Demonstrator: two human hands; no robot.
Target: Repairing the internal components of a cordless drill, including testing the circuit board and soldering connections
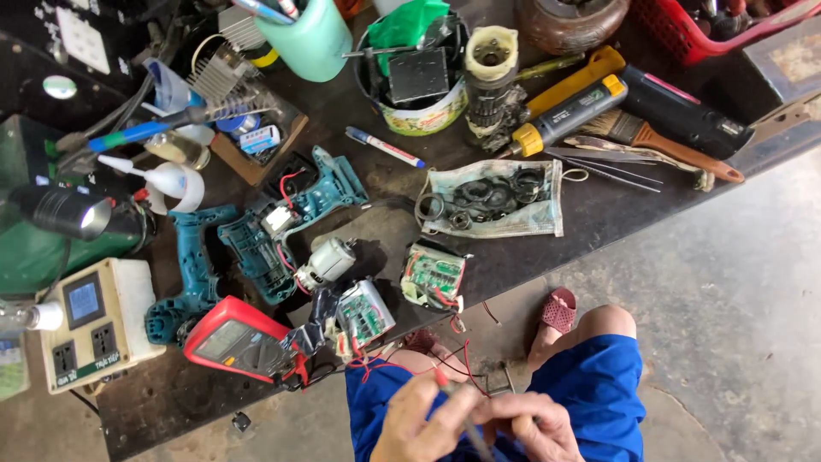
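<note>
- Left hand (419, 428) sits at six o'clock in the view, low over the blue shorts (599, 385), fingers curled narrow and pinching a thin red-tipped probe (449, 392) that slants toward eleven o'clock.
- Right hand (534, 428) is just beside it at its three o'clock, fingers folded in close, touching the probe's lower shaft (exact grip hard to tell, the frame edge cuts it off).
- Red leads (385, 364) trail from the hands up to the circuit board (363, 315) at eleven o'clock, beside the red multimeter (235, 342).
- The workbench edge (513, 291) runs just above the knees; a second board (434, 275) lies near it.
- Open room: bare concrete floor (727, 299) at two o'clock.
</note>
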